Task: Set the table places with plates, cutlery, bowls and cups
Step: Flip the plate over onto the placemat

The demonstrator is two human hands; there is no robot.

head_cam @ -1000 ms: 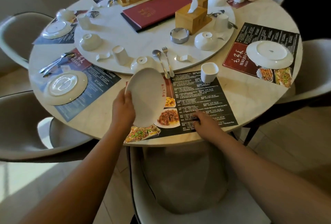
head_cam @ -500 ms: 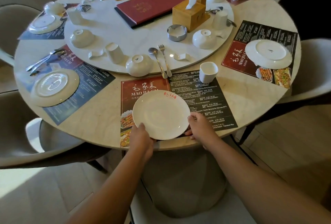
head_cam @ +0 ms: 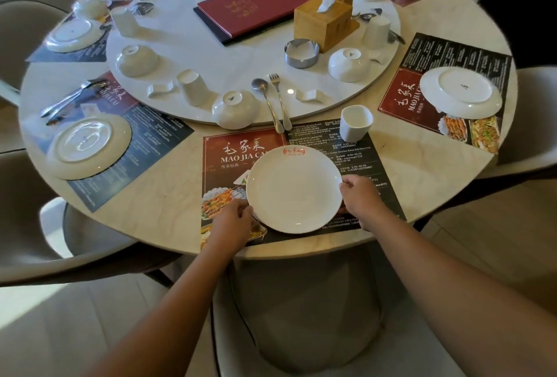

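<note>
A white plate [head_cam: 294,191] with a red logo lies right side up on the nearest menu placemat [head_cam: 238,150]. My left hand [head_cam: 233,221] grips its lower left rim and my right hand [head_cam: 358,196] pinches its right rim. A white cup [head_cam: 356,122] stands upright at the mat's far right corner. A spoon [head_cam: 266,102] and a fork [head_cam: 280,102] lie side by side on the turntable edge just beyond the mat, next to an upturned white bowl [head_cam: 235,109].
The marble turntable [head_cam: 211,54] carries upturned bowls, cups, small white rests, a steel ashtray [head_cam: 301,52], a wooden tissue box [head_cam: 324,22] and a red menu book [head_cam: 259,4]. Upturned plates [head_cam: 89,144] [head_cam: 461,92] lie on the neighbouring mats. Grey chairs ring the table.
The plate went from tilted on edge in my left hand to lying flat on the mat. It then shifted a little to the right, and my right hand took hold of its rim.
</note>
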